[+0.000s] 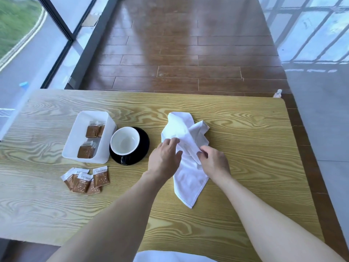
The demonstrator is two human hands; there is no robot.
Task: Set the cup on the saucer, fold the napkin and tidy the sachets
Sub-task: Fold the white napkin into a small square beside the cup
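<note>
A crumpled white napkin (186,133) lies in the middle of the wooden table (245,148). My right hand (215,163) pinches a fold of it near its centre. My left hand (165,159) rests on its left edge with fingers spread. Left of the napkin, a black cup with a white inside (124,141) stands on a black saucer (144,142). Several brown sachets (86,179) lie loose near the table's front left. More sachets (88,140) stand in two bunches inside a white plastic box (75,129).
The white box touches the saucer's left side. Beyond the table's far edge lies dark wooden flooring (188,53). A glass window wall (37,44) runs along the left, and a grey floor (321,110) along the right.
</note>
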